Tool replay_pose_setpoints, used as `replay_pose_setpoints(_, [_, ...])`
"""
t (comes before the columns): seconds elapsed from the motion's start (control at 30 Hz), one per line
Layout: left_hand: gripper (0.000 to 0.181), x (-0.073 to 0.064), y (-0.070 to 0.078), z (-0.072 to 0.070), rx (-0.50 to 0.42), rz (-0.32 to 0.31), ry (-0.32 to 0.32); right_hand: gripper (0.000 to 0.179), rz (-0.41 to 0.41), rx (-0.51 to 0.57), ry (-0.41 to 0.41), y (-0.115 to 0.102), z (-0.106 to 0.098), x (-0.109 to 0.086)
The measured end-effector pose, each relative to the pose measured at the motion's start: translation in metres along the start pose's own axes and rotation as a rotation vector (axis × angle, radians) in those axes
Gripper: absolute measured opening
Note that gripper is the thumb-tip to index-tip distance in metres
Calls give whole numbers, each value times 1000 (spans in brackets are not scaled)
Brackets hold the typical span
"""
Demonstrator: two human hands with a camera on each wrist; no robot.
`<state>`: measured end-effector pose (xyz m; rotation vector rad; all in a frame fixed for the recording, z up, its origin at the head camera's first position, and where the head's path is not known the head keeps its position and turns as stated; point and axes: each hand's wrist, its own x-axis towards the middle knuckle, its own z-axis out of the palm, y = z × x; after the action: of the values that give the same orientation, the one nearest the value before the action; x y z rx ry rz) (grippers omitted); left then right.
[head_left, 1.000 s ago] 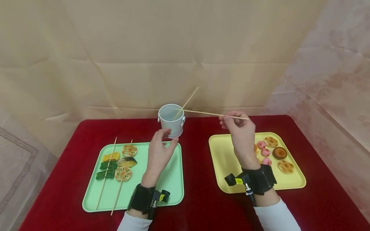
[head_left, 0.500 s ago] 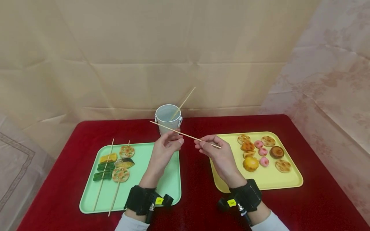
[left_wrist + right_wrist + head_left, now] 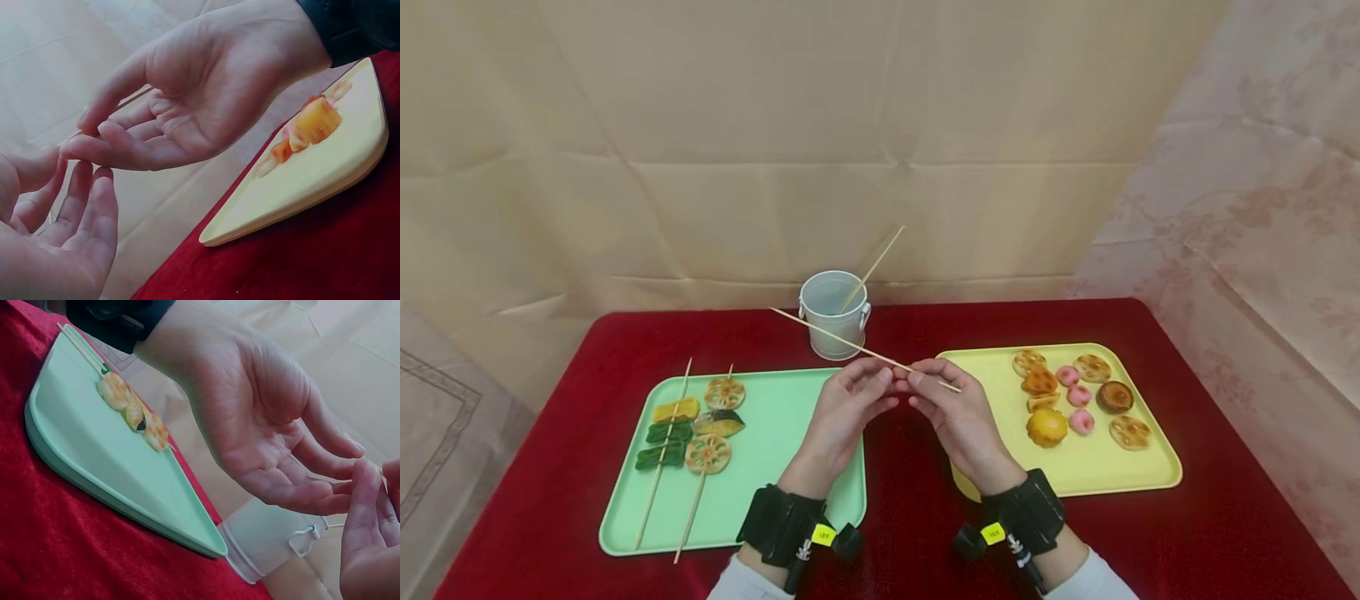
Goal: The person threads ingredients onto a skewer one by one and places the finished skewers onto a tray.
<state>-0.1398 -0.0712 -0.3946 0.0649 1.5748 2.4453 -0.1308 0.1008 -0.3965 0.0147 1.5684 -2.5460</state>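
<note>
My right hand (image 3: 966, 417) pinches a thin wooden skewer (image 3: 820, 330) near its right end, between thumb and fingers. Right beside it, my left hand (image 3: 842, 417) has its thumb and curled fingertips at the skewer's middle, the two hands' fingertips meeting in the left wrist view. The skewer slants up to the left, its tip in front of a white bucket (image 3: 833, 329). On the yellow tray (image 3: 1120, 475) lie loose food pieces: pink rings (image 3: 1081, 422), a yellow round (image 3: 1047, 427), lotus root slices (image 3: 1130, 432) and a brown mushroom-like cap (image 3: 1115, 397).
A green tray (image 3: 782, 500) at left bears two loaded skewers, one with yellow and green pieces (image 3: 662, 454), one with lotus root slices (image 3: 707, 455) and a dark-edged piece. Another skewer (image 3: 880, 262) leans in the bucket. Red cloth (image 3: 910, 500) covers the table; a curtain hangs behind.
My right hand has brought the skewer from over the bucket's rim leftward and down toward me. My left hand has moved right and its fingers have come to the skewer.
</note>
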Motion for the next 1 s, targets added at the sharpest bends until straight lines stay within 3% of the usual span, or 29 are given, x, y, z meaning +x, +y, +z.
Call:
replay_pose_setpoints(0.43, [8, 2, -5, 1, 11, 30, 98, 12, 25, -23, -18, 5, 1, 1])
replay_pose_setpoints(0.57, [10, 3, -2, 0, 49, 87, 141, 25, -12, -176, -24, 4, -2, 3])
replay_pose_setpoints(0.77, [15, 2, 3, -3, 261, 226, 209, 26, -88, -507, -28, 2, -9, 6])
replay_pose_setpoints(1.0, [15, 0, 3, -3, 279, 230, 186, 24, -83, -647, -136, 6, -5, 4])
